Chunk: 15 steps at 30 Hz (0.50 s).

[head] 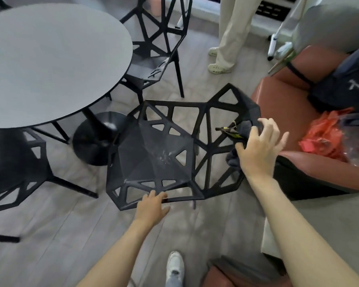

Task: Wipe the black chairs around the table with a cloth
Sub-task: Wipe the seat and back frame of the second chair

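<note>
A black lattice chair (153, 154) stands in front of me, its seat marked with pale smudges. My left hand (151, 210) grips the near edge of its frame. My right hand (259, 146) presses a dark grey cloth (234, 160) with a yellow tag against the chair's backrest on the right side. A second black chair (155, 48) stands beyond it at the round grey table (50, 63). A third black chair (15, 168) is at the left, partly under the table.
A person in beige trousers (230, 32) stands behind the chairs. A reddish-brown sofa (294, 112) sits close on the right, holding a dark bag (344, 83) and an orange plastic bag (327, 133). The table's black pedestal base (97, 139) is left of the near chair.
</note>
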Each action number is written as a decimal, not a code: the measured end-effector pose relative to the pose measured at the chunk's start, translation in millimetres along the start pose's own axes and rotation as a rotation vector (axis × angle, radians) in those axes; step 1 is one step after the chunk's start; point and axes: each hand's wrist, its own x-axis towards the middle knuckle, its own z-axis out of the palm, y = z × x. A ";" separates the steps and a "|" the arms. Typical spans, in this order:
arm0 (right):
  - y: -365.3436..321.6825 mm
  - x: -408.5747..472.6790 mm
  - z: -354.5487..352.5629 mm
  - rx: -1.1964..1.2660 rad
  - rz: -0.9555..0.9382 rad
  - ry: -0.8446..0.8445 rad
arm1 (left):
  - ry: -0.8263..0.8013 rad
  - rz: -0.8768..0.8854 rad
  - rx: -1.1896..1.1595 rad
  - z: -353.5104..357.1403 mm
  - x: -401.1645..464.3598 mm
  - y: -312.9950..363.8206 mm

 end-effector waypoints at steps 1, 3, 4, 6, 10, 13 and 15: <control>-6.5 -12.4 -3.2 0.020 -0.075 0.032 | -0.007 -0.004 -0.030 0.0 1.0 -7.6; -25.2 -42.9 -7.3 0.182 -0.148 0.003 | -0.023 -0.041 -0.078 -0.9 1.2 -25.5; -36.8 -59.1 -6.6 0.276 -0.152 -0.037 | -0.031 -0.065 -0.090 -1.6 1.0 -35.8; -59.9 -91.9 1.5 0.381 -0.158 -0.127 | -0.052 -0.091 -0.109 -0.7 3.7 -59.7; -90.2 -150.7 56.5 0.448 -0.125 -0.275 | -0.065 0.012 -0.021 5.5 15.6 -100.4; -102.1 -185.4 104.6 0.475 -0.086 -0.288 | 0.019 0.118 -0.018 21.3 18.9 -120.3; -107.0 -198.2 127.0 0.455 -0.084 -0.227 | 0.109 0.144 -0.033 35.7 19.4 -129.7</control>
